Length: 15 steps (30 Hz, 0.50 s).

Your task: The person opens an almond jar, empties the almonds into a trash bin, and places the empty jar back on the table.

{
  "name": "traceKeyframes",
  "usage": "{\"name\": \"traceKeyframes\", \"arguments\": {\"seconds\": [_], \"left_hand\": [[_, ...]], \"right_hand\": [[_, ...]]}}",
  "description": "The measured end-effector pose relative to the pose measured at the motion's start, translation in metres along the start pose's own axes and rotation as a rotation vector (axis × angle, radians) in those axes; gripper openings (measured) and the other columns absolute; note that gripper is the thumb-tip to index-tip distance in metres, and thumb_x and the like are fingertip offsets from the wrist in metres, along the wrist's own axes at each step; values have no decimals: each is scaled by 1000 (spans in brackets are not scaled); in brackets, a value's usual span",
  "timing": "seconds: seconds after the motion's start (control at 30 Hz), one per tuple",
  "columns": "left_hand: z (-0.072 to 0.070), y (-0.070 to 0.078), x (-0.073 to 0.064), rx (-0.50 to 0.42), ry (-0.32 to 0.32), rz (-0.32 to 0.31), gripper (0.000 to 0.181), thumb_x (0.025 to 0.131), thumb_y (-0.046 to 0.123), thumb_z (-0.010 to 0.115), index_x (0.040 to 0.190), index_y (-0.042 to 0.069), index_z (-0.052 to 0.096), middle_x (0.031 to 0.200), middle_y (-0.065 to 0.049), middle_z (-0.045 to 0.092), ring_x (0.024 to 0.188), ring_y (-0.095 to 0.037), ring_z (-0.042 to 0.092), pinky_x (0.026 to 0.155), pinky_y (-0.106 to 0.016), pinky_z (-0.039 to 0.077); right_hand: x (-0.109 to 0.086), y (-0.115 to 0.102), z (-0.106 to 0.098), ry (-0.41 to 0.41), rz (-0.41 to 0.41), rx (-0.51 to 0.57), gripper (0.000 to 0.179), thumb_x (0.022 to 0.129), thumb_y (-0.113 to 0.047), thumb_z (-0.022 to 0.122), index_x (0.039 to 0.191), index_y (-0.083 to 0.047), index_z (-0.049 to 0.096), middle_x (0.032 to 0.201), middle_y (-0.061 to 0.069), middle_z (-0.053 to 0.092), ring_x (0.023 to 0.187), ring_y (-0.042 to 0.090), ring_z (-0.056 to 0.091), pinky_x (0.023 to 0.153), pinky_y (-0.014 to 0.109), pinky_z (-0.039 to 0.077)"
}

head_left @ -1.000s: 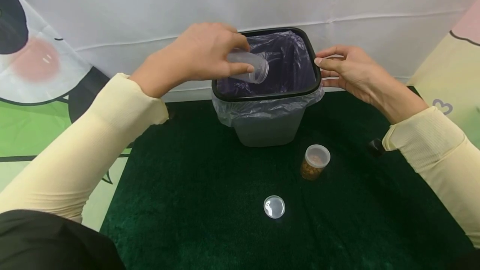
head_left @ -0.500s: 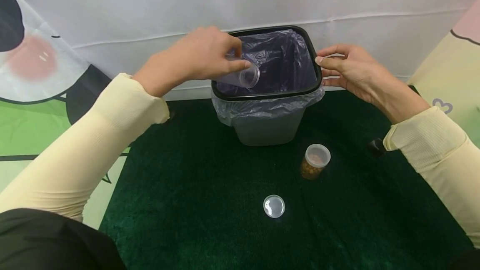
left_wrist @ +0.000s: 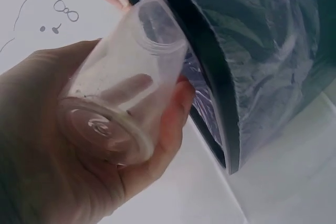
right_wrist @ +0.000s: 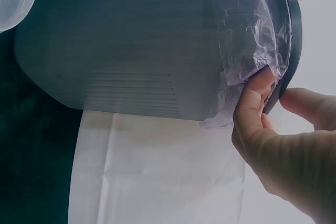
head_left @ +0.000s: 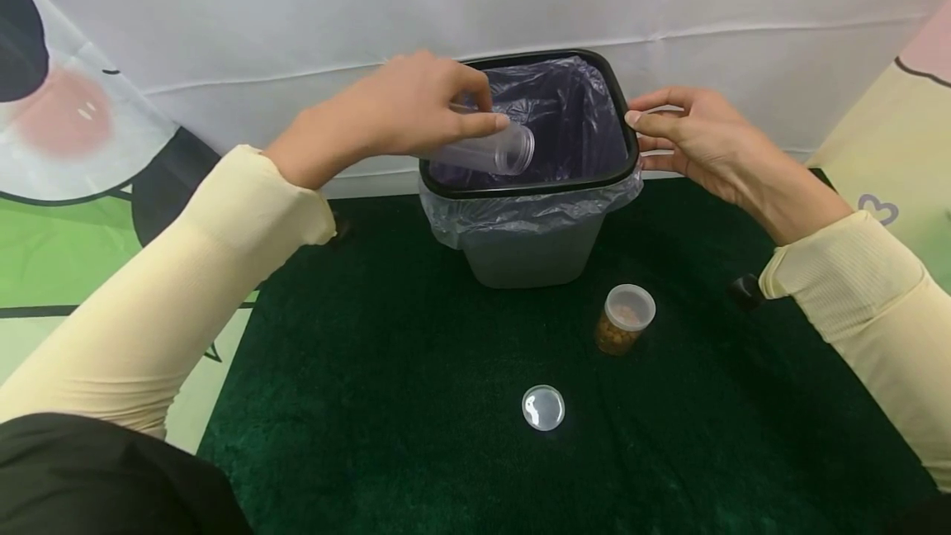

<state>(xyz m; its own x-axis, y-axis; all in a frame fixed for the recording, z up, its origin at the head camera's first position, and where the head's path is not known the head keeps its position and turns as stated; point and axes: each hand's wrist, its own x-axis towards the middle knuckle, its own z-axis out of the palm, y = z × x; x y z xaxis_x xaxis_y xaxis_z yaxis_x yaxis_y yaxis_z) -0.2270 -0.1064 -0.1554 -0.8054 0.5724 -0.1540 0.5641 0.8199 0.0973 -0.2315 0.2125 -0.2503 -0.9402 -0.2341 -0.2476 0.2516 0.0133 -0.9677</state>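
My left hand (head_left: 409,110) grips a clear plastic jar (head_left: 514,149), tipped nearly on its side over the bin's mouth, its open end toward the right. In the left wrist view the jar (left_wrist: 131,72) shows only a few dark specks inside. The grey trash bin (head_left: 531,258) has a black rim (head_left: 520,191) and a translucent liner bag (head_left: 572,126) folded over it. At the rim's right side my right hand (head_left: 702,134) pinches the edge between thumb and fingers. In the right wrist view those fingers (right_wrist: 249,108) press the bag against the outside.
A second jar (head_left: 626,319), with brown pieces inside and a whitish top, stands right of the bin's foot. Nearer me a round clear lid (head_left: 543,408) lies flat on the dark green cloth (head_left: 386,403). Behind the bin hangs a white sheet (head_left: 297,7).
My left hand drew the jar left, then moved it back right over the bin, its mouth now slightly lower. The right hand has kept its place on the rim.
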Motion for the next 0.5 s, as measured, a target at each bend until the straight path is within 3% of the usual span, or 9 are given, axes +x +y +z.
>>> {"name": "traceKeyframes", "arguments": {"seconds": [0.17,0.5], "left_hand": [[-1,2,1,-39,8,-7,57,106,60,46,139,17,64,109,-9,73,84,-23,65,80,-42,53],[-4,13,0,196,30,-79,52,105,56,51,134,16,66,115,-11,73,84,-27,63,68,-39,50]], "right_hand": [[0,0,-1,-2,1,0,48,96,-24,75,135,-10,50,114,3,65,91,17,70,76,28,63],[-1,1,-3,-2,0,3,49,96,-24,75,135,-10,50,114,3,64,91,17,69,75,28,62]]}}
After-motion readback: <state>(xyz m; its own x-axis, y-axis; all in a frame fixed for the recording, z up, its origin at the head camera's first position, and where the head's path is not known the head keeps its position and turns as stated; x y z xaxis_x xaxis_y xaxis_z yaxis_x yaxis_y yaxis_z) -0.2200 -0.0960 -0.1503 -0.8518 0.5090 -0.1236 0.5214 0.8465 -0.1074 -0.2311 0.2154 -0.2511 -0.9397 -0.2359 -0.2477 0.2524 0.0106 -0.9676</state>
